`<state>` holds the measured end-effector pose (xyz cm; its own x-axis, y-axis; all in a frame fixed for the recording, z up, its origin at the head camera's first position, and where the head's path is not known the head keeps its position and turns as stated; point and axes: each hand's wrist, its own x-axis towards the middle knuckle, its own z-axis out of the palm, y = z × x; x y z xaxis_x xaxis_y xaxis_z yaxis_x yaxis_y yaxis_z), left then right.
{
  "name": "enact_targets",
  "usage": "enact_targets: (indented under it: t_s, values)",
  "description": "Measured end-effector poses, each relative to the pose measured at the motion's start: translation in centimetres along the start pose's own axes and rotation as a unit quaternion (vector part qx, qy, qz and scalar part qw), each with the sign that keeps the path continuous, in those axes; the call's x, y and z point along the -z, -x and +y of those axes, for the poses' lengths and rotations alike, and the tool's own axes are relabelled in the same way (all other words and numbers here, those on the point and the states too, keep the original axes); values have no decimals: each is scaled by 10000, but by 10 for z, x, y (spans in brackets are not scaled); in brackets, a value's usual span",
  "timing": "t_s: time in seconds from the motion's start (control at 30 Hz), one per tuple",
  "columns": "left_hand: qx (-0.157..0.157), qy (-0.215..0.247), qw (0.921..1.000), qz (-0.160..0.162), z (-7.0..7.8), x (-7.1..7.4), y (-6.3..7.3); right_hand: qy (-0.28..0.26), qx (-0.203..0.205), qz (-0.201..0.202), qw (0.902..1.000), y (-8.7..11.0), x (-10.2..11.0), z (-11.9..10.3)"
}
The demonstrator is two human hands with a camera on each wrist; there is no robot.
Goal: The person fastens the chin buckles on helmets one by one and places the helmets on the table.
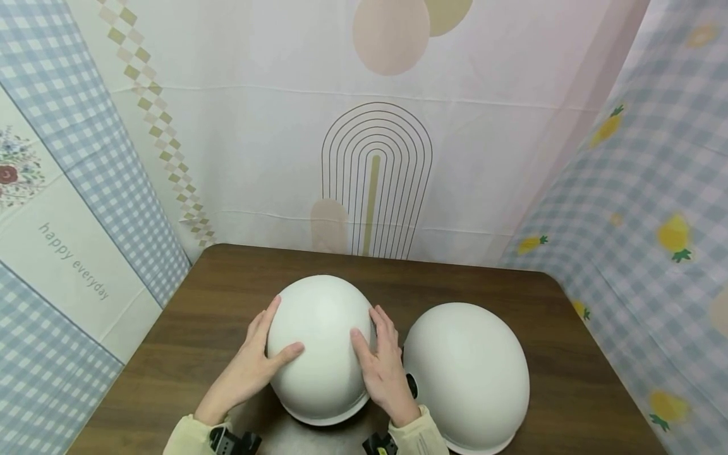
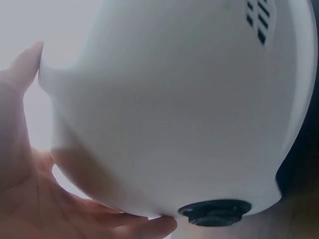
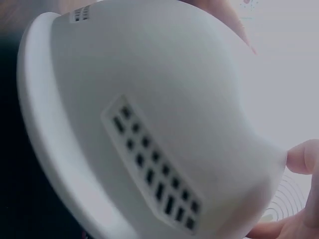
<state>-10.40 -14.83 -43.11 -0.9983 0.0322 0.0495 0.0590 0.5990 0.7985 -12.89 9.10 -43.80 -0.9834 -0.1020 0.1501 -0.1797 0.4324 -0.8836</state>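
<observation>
Both hands hold a white helmet between them, its rounded crown facing up. My left hand lies along its left side, thumb on the near face and fingers reaching round the far side. The right hand grips the right side, thumb also on the near face. In the left wrist view, those fingertips are close to a black round fitting on the helmet's side. A grid of dark vent slots and a thick rolled rim show in the right wrist view. The helmet's inside is hidden.
Just right of my right hand, a second white helmet sits crown up on the brown wooden table, a black round fitting on its left side. A patterned white cloth hangs behind, with blue checked cloths at both sides.
</observation>
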Motion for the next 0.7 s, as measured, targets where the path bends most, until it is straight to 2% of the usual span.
enact_targets:
  t_s: [0.2, 0.37, 0.7]
  values:
    - [75, -132, 9999, 17, -2, -2, -1, 70, -52, -43, 10000, -1, -3, 4]
    - [157, -168, 9997, -99, -2, 1, -4, 78, -97, -169, 9998, -3, -5, 4]
    - [161, -185, 9996, -151, -5, 3, -5, 38, -64, -104, 9999, -2, -7, 3]
